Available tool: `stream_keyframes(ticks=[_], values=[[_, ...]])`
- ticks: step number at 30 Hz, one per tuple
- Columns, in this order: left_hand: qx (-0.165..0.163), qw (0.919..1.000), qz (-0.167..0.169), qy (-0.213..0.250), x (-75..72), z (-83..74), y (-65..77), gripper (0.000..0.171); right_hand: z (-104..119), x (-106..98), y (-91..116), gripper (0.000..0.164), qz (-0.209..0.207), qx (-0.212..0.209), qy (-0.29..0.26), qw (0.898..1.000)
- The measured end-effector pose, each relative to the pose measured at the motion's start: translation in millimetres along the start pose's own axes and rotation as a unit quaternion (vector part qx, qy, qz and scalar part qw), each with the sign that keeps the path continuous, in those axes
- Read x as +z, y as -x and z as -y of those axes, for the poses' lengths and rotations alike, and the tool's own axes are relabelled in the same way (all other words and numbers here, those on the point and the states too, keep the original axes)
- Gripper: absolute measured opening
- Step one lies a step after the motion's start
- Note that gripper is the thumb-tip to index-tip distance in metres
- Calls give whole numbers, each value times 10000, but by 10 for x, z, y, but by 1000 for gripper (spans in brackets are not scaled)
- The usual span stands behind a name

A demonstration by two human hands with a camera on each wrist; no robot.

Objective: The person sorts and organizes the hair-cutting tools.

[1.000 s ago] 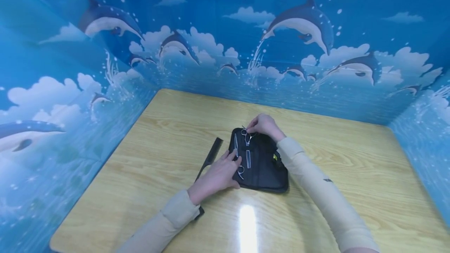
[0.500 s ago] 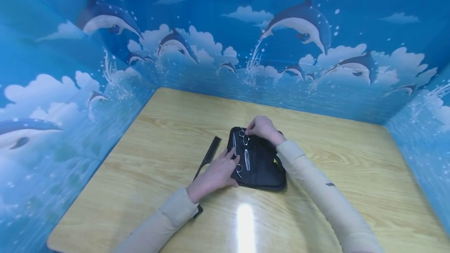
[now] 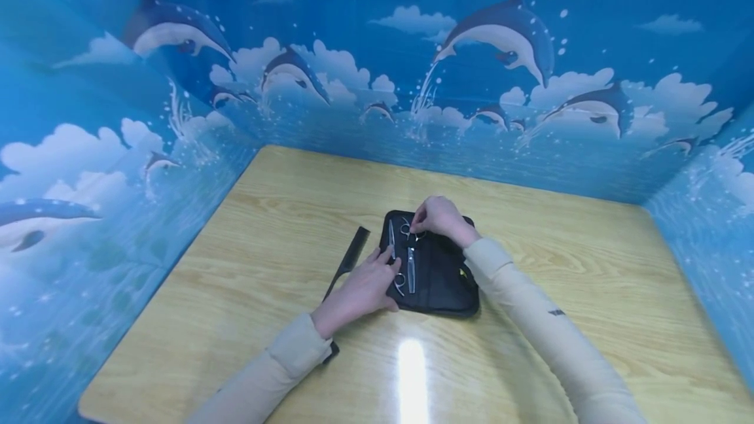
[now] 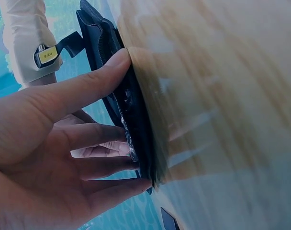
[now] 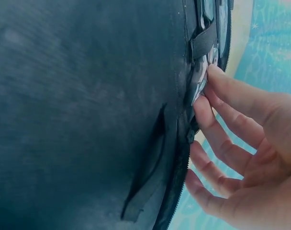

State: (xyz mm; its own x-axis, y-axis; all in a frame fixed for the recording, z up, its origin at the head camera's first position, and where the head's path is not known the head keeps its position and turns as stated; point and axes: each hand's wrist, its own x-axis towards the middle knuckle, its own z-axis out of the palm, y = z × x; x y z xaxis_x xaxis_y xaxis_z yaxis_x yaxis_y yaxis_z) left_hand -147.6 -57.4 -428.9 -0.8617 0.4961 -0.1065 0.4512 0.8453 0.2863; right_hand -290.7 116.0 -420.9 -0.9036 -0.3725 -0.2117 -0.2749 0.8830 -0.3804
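Note:
A black zip case [image 3: 448, 286] lies opened on the table. My right hand [image 3: 440, 218] pinches the handle of silver scissors [image 3: 411, 272], whose blades point toward me. In the right wrist view, a black elastic loop [image 5: 204, 42] crosses the scissors, and the thumb and index finger grip them just beside it. My left hand [image 3: 362, 285] rests along the case's left side with fingers extended, its thumb [image 4: 117, 60] against the edge. Beneath those fingers lies a second pair of scissors [image 3: 400, 283], partly covered by the hand.
A black comb [image 3: 353, 254] lies left of the case, partly hidden under the left forearm. The wooden table [image 3: 283, 214] meets blue dolphin-print sheeting [image 3: 353, 97] at the back and sides. A black device with a yellow label [image 4: 49, 54] sits at the right cuff.
The pinched scissors have slid toward me through the loop, so more blade shows past it. My right hand has moved slightly nearer with them. My left hand stays on the case.

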Motion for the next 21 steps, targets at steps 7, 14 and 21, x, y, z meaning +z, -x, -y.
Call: stream_keyframes(ticks=[7,14,21], values=[[-71,9999,87,-17,10,-6,-13,88,27,-18,58,9,17,-204,132,9997],[-48,10000,29,10,15,-4,-18,88,34,-4,72,9,-101,-270,287,9992],[-93,9999,74,63,6,-4,-19,88,51,12,74,10,-128,-240,321,9991]])
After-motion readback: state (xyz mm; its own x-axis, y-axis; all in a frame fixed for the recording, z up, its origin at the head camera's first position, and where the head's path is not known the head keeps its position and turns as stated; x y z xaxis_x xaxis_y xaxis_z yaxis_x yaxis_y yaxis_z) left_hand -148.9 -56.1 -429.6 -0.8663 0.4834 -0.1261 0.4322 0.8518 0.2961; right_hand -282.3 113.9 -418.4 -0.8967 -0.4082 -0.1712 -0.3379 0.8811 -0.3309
